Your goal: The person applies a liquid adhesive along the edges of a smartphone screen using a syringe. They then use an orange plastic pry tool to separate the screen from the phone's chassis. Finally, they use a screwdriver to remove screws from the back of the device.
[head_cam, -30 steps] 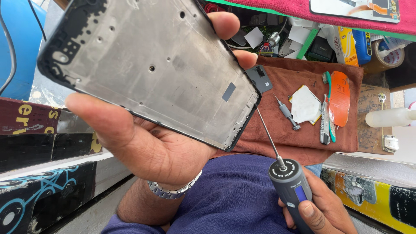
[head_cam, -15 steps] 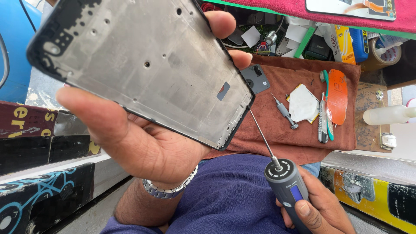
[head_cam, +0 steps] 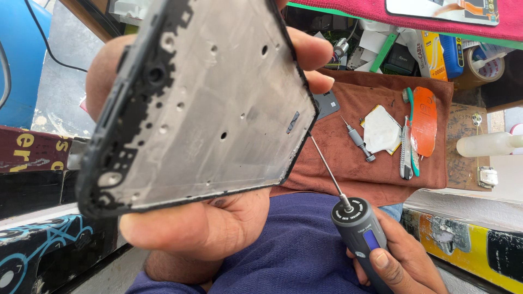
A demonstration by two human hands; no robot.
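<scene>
My left hand (head_cam: 212, 228) grips a bare grey metal phone frame (head_cam: 207, 103) with a black rim, held up close to the camera and tilted, thumb below and fingertips over its right edge. My right hand (head_cam: 403, 261) at the lower right holds a dark grey electric screwdriver (head_cam: 362, 231) with a blue button. Its thin bit (head_cam: 326, 166) points up-left and its tip meets the frame's right edge.
Behind lies a brown cloth (head_cam: 359, 158) with a small screwdriver (head_cam: 358, 139), a white pad (head_cam: 380, 130), an orange tool (head_cam: 424, 120) and a utility knife (head_cam: 405, 149). A clear bottle (head_cam: 487, 144), a tape roll (head_cam: 487, 65) and boxes stand at the right. Dark cartons (head_cam: 32, 163) sit left.
The frame has come closer to the camera and rotated, its camera-cutout end swinging down to the lower left. The screwdriver stays at the frame's right edge.
</scene>
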